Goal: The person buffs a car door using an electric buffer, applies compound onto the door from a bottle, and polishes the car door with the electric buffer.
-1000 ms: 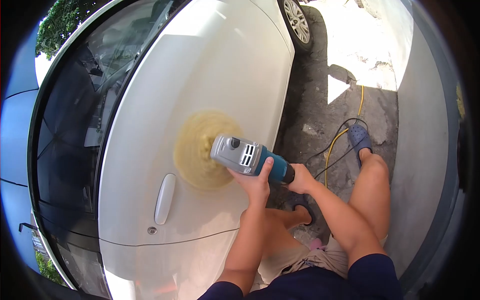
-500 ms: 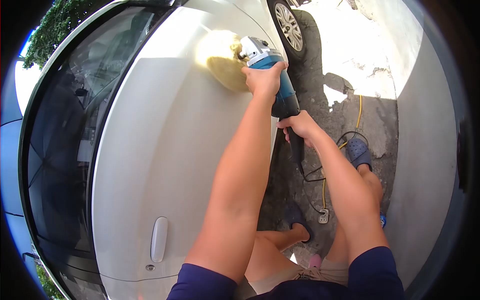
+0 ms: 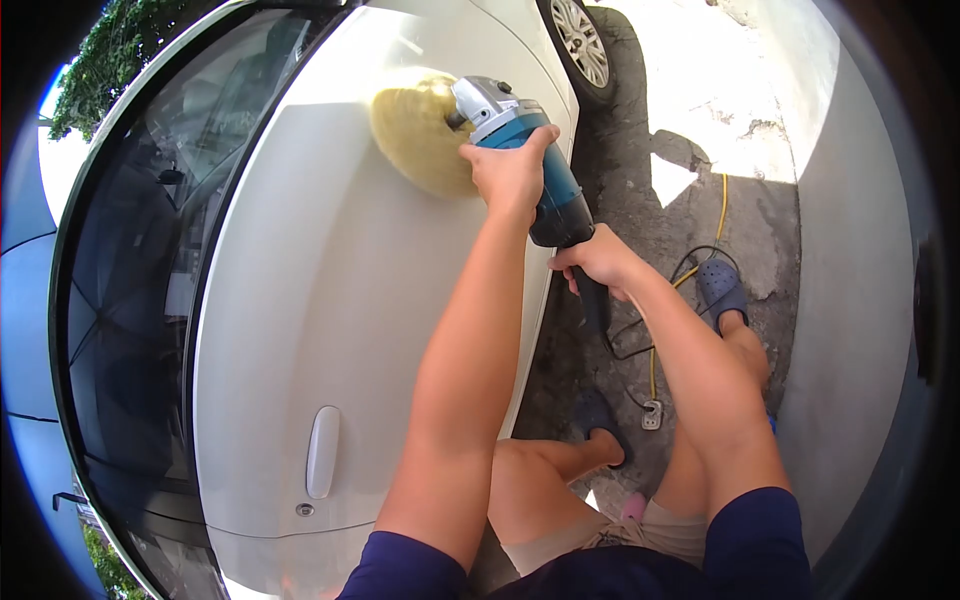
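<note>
My left hand is wrapped round the front body of a teal and black car polisher, just behind its silver head. My right hand grips the black rear handle, where the cord leaves the tool. On the polisher's front a round yellowish pad is blurred as if spinning, and it lies against the white car door. The pad sits partly in bright sun, partly in shade. The door handle and a keyhole are lower on the panel.
A car wheel is at the top. Black and yellow cords run over the rough concrete to a white socket block between my feet, which wear dark clogs. A grey wall rises on the right; car windows are at left.
The polisher and its pad have shifted a little to the left across the door, with both hands still on the tool. The view has tilted slightly.
</note>
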`<action>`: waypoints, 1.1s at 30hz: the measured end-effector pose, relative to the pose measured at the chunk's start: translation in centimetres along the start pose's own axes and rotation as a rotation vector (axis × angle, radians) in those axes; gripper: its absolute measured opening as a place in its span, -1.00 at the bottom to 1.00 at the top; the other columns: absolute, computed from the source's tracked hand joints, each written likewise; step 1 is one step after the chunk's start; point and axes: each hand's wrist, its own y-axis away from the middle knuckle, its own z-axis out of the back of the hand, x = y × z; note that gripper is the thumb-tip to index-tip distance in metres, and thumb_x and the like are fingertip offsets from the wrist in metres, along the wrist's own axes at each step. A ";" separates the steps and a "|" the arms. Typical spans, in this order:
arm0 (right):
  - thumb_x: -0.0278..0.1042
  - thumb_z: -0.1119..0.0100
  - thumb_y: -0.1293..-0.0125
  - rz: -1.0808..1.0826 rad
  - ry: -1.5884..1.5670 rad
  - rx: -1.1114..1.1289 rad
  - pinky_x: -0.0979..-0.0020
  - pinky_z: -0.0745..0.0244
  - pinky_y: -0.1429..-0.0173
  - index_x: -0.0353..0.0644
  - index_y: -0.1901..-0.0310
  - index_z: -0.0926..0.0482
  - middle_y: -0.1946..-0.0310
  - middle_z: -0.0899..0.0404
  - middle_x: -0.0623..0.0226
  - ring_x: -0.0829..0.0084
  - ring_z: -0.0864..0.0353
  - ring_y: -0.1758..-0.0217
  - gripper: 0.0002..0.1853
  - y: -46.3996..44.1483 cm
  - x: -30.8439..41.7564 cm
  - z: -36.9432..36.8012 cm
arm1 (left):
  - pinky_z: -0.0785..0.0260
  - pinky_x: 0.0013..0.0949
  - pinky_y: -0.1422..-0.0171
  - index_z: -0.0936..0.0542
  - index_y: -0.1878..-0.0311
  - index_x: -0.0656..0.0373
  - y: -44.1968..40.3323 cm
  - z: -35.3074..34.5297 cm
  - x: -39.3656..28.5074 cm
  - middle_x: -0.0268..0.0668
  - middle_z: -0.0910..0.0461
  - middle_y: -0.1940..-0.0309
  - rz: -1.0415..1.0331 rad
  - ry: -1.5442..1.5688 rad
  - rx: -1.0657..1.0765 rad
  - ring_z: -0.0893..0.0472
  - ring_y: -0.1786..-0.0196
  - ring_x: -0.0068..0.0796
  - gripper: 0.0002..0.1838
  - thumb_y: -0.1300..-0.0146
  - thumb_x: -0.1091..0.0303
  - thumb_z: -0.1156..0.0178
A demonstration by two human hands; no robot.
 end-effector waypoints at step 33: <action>-0.19 -0.70 -0.06 0.079 0.443 0.257 0.17 -0.72 -0.14 -0.23 0.07 -0.83 0.14 -0.88 0.02 0.06 -0.89 0.05 -0.56 13.2 -11.8 -8.5 | -0.45 -0.16 -0.48 -0.25 -0.55 0.19 23.6 15.5 12.5 -0.20 -0.49 -0.29 -0.179 0.414 -0.335 -0.56 -0.30 -0.33 0.02 -0.16 0.14 -0.67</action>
